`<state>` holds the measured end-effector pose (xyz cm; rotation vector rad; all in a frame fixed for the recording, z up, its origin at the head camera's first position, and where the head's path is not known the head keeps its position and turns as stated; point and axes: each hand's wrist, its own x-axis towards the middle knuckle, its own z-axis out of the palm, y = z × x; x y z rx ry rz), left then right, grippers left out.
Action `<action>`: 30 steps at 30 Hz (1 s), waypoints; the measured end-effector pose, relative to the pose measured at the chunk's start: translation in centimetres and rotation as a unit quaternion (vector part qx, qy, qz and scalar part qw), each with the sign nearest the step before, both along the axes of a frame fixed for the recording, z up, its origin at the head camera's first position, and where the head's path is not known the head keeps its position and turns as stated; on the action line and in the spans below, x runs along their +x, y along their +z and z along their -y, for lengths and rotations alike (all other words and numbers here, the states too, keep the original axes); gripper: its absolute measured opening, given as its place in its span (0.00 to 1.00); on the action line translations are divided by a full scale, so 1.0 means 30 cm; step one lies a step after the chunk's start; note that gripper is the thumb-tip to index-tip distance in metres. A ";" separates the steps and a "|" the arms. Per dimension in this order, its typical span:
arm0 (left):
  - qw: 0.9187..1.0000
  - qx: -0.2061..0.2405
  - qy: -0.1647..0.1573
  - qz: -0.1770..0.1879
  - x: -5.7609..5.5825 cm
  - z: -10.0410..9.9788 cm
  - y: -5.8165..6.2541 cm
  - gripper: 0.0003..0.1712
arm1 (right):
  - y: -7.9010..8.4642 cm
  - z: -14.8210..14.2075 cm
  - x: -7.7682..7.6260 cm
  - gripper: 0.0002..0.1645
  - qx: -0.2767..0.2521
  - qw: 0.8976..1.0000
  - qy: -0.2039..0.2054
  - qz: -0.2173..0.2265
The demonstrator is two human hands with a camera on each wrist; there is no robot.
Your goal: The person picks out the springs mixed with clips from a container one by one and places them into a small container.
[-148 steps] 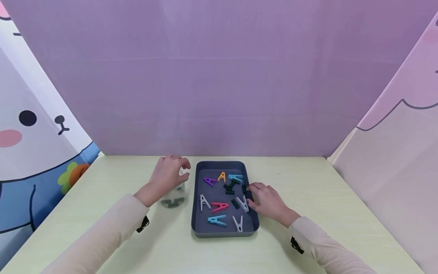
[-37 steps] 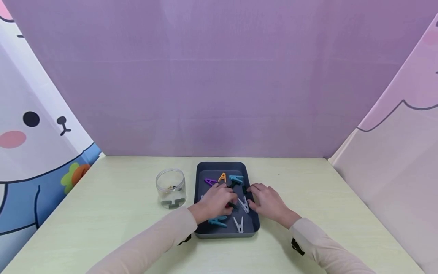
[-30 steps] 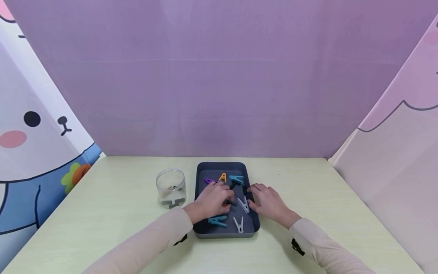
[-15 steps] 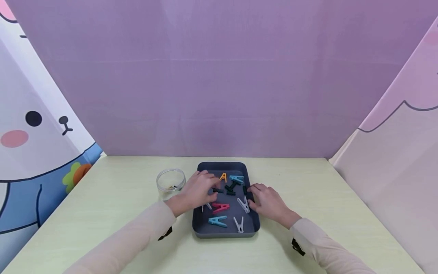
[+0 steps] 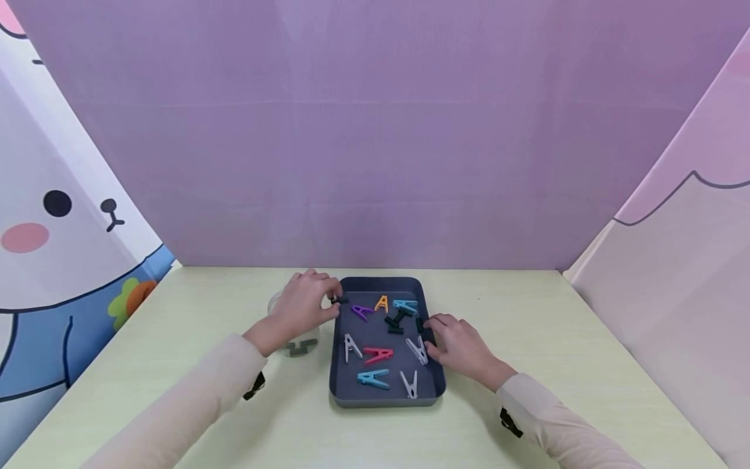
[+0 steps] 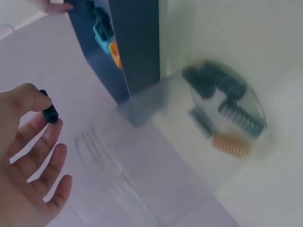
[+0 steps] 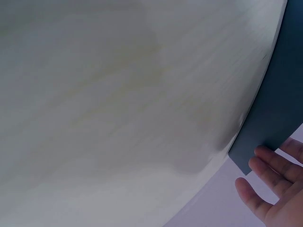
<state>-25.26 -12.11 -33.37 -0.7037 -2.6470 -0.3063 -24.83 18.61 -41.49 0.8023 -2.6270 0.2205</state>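
Observation:
In the head view my left hand (image 5: 301, 306) is over the clear jar (image 5: 301, 346), pinching a small dark green ribbed piece (image 5: 339, 299) between thumb and index finger. The left wrist view shows this ribbed piece (image 6: 49, 109) plainly, the other fingers loosely bent. Several dark pieces (image 6: 241, 118) and an orange ribbed piece (image 6: 230, 144) lie at the jar's bottom. My right hand (image 5: 463, 345) touches the right edge of the grey tray (image 5: 387, 402), fingers extended and holding nothing; in the right wrist view, its fingertips meet the tray wall (image 7: 279, 94).
In the tray lie more dark green ribbed pieces (image 5: 396, 330), a red clothespin (image 5: 377, 354), a purple one (image 5: 361, 312), a yellow-orange clothespin (image 5: 381, 303), and blue and white ones. A purple cloth backdrop (image 5: 375, 143) stands behind the pale table (image 5: 510, 293).
My left hand took the dark green ribbed piece from beside the red clothespin, lifted it, and carried it left to above the jar. My right hand has stayed at the tray's edge.

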 end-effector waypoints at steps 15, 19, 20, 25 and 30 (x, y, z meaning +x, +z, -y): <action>0.998 0.035 0.060 -0.006 -0.004 0.158 0.007 0.06 | 0.002 0.001 0.002 0.18 0.003 1.000 -0.006 0.005; 0.997 0.033 0.065 -0.003 0.001 0.179 0.000 0.06 | 0.002 0.001 0.004 0.19 0.003 1.000 -0.009 0.010; 0.997 0.032 0.066 -0.001 0.002 0.183 -0.003 0.06 | 0.002 0.002 0.004 0.19 0.003 1.000 -0.009 0.010; 0.997 0.021 0.074 0.008 0.005 0.197 -0.020 0.06 | 0.004 0.002 0.006 0.19 0.002 1.000 -0.008 0.010; 0.997 0.009 0.077 0.006 0.004 0.207 -0.036 0.06 | 0.003 0.001 0.007 0.19 0.004 1.000 -0.010 0.012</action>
